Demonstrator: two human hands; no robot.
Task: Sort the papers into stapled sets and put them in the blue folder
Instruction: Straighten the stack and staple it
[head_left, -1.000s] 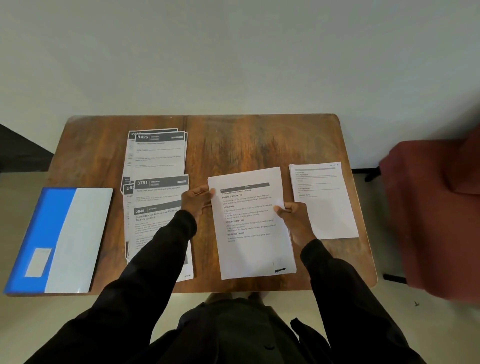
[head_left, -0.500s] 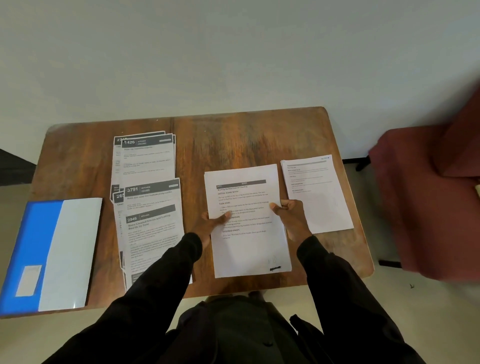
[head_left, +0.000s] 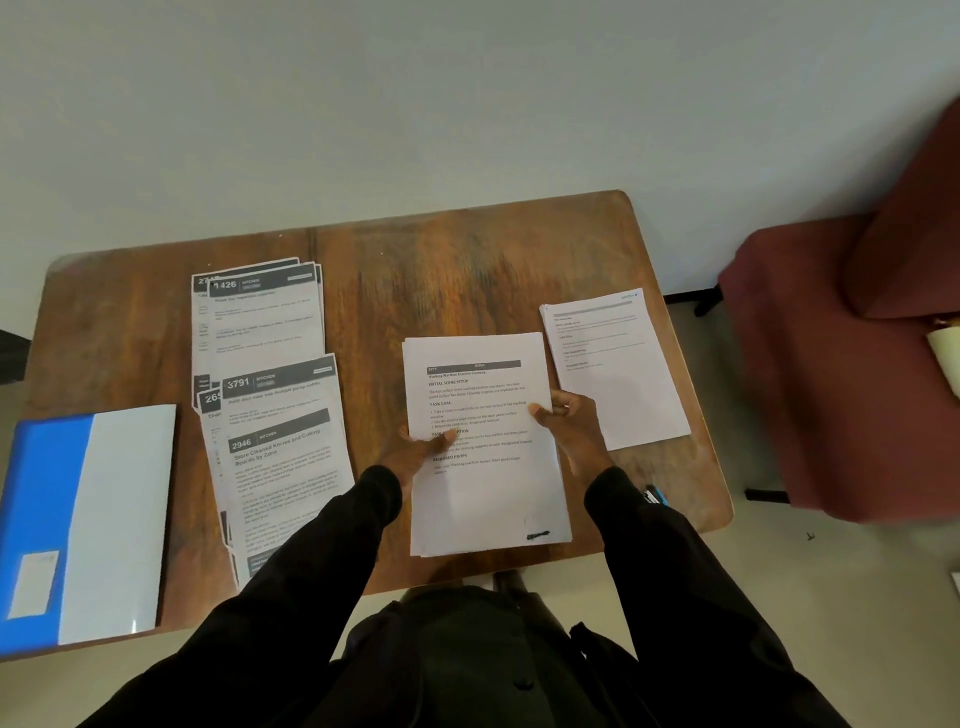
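folder (head_left: 78, 525) left of fanned sheets (head_left: 275, 405); held stack (head_left: 483, 493) right of them.

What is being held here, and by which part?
The middle stack of papers, pinched at mid-height: left hand on its left edge, right hand on its right edge.

Plain pale wall (head_left: 467, 104) behind bench (head_left: 467, 270) far edge. Bench wood brown, worn. Maroon upholstered chair (head_left: 831, 364) off right edge. Floor (head_left: 779, 597) beige.
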